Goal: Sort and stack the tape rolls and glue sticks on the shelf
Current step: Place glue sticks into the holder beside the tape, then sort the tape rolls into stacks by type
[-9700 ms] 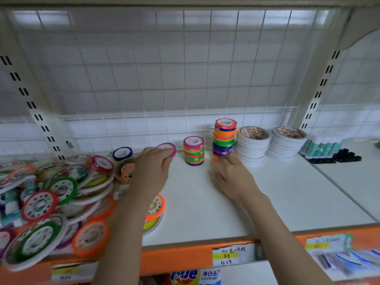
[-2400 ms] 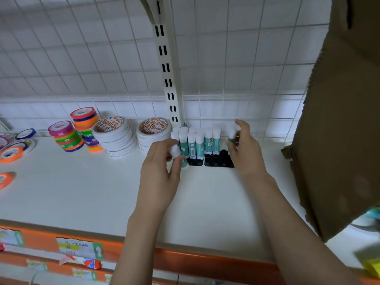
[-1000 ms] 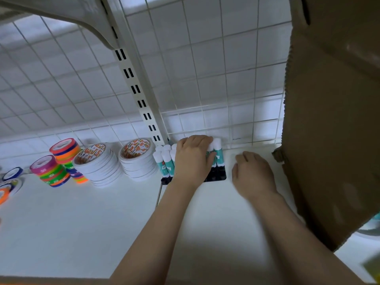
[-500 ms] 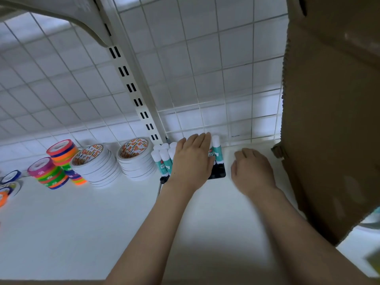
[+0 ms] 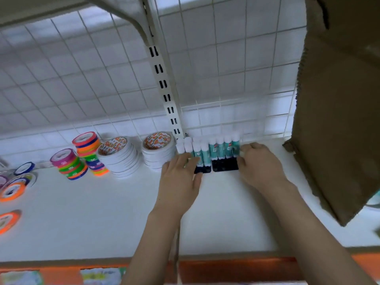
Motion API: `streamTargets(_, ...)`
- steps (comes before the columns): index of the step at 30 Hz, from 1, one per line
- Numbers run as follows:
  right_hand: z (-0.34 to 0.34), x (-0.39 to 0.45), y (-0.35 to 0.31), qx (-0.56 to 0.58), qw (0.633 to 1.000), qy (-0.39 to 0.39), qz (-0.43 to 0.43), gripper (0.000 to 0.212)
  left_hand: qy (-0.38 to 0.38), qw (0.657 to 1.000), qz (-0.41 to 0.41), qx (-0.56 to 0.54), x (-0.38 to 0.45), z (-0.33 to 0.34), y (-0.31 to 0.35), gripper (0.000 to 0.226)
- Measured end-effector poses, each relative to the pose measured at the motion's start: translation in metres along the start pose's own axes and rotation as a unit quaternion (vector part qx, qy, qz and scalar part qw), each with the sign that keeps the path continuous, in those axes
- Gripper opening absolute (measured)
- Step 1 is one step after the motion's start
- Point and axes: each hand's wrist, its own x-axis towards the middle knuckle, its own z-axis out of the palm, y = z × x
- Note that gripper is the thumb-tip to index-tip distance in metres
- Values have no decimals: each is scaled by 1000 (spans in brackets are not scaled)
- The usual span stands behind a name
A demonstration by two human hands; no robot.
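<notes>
A row of glue sticks (image 5: 207,150) with white caps and teal bodies stands upright against the wire back, on two black trays (image 5: 225,167). My left hand (image 5: 178,179) lies flat on the shelf, its straight fingers touching the left end of the row. My right hand (image 5: 260,164) is at the right end, with bent fingers and thumb around the last stick and the tray's edge. To the left stand two stacks of coloured tape rolls (image 5: 68,164) and two stacks of white tape rolls (image 5: 119,155).
A large cardboard box (image 5: 339,99) hangs over the right side, close to my right hand. A slotted upright (image 5: 164,85) rises behind the glue sticks. Loose tape rolls (image 5: 12,190) lie at the far left. The shelf's orange front edge (image 5: 226,268) runs below.
My left hand has come off the top of the glue sticks and dropped to the row's left end. My right hand has moved left from the bare shelf onto the row's right end.
</notes>
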Motion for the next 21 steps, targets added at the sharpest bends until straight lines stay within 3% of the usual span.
streamTargets(5,16,-37,-73,40,999,22,10,29,-32,998,-58,8,-61,-17,-64,42)
streamTargets(15,91,-98,-292,86,993,-28,-81,37,-54,989,-139,4,-186,-85,-251,42)
streamTargets(21,117,-118,-370,113,981,-50,-150,34,-40,982,-185,-6,-228,-110,-319,44)
